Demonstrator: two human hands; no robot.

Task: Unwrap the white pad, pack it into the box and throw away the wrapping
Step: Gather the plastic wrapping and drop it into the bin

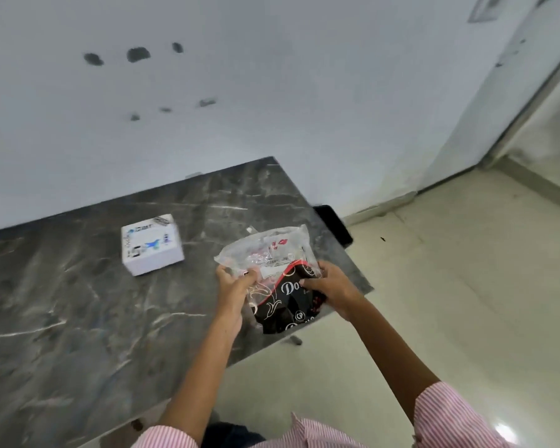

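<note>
Both my hands hold a plastic wrapping [272,253], clear at the top and black with red and white print at the bottom, above the right end of the table. My left hand [232,286] grips its left side. My right hand [332,286] pinches its right edge. A pale patch shows through the clear part; I cannot tell whether it is the white pad. A small white box [151,244] with blue print lies shut on the table, to the left of my hands.
The dark marble-patterned table [78,302] stands against a white wall. A black object [333,221] sits low beyond the table's right corner. Pale tiled floor lies to the right, with a doorway at the far right.
</note>
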